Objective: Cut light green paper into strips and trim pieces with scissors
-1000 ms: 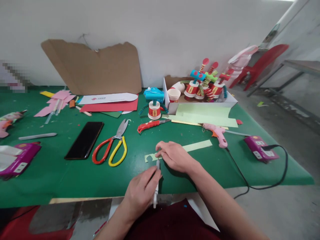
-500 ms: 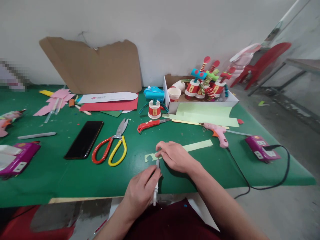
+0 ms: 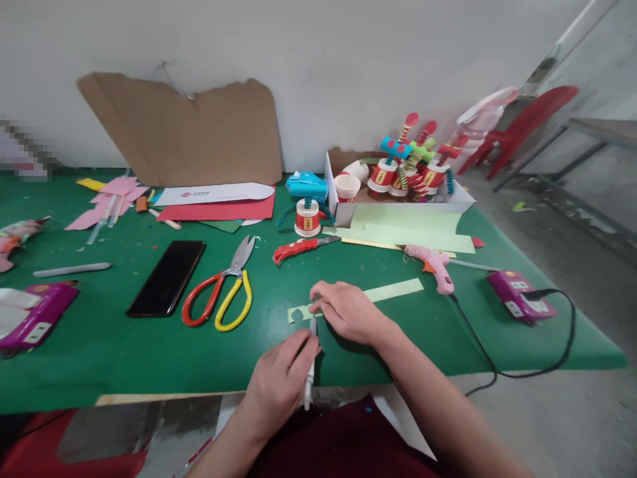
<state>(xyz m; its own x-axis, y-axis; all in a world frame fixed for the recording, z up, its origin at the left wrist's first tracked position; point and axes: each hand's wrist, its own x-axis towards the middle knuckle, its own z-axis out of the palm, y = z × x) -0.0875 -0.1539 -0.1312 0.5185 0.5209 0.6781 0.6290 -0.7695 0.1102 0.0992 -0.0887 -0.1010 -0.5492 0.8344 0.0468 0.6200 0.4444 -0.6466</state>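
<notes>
My left hand (image 3: 284, 368) is closed around a white pen (image 3: 309, 382), whose grey end points away from me and meets the near edge of a pale green paper strip (image 3: 395, 290). A round notch is cut near the strip's left end. My right hand (image 3: 347, 311) lies over the strip with bent fingers, holding it against the green table; its fingertips are close to the pen's grey end. Beyond my hands lie a red-handled utility knife (image 3: 298, 250) and a small paper-cup figure (image 3: 307, 216) with a blue head and coiled arms.
Scissors (image 3: 231, 282) and a black phone (image 3: 166, 279) lie at left. A pink glue gun (image 3: 432, 264) and a purple power strip (image 3: 521, 297) with a cord are on the right. Behind stand a white box (image 3: 343, 212) of cup figures and a cardboard sheet (image 3: 199, 139).
</notes>
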